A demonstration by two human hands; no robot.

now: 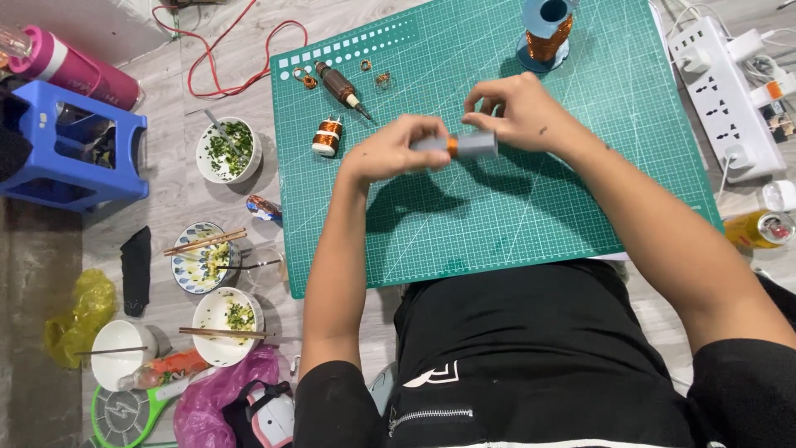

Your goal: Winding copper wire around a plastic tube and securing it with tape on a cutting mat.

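Note:
Both hands meet over a green cutting mat [580, 207] on the floor. My left hand [390, 149] and my right hand [518, 112] together grip a grey tube [474, 146] with a band of copper wire wound around its middle. A small spool of copper wire [328, 137] stands on the mat left of my left hand. A brown-handled screwdriver [340, 86] and a few small copper coils [308, 80] lie at the mat's far left. A large blue spool of copper wire [546, 33] stands at the far edge.
Left of the mat lie bowls with food scraps [227, 151] and chopsticks [204, 241], a blue plastic stool [70, 145], a pink bottle [75, 68] and a red cable [240, 58]. A white power strip [730, 91] and a yellow can [759, 228] lie to the right.

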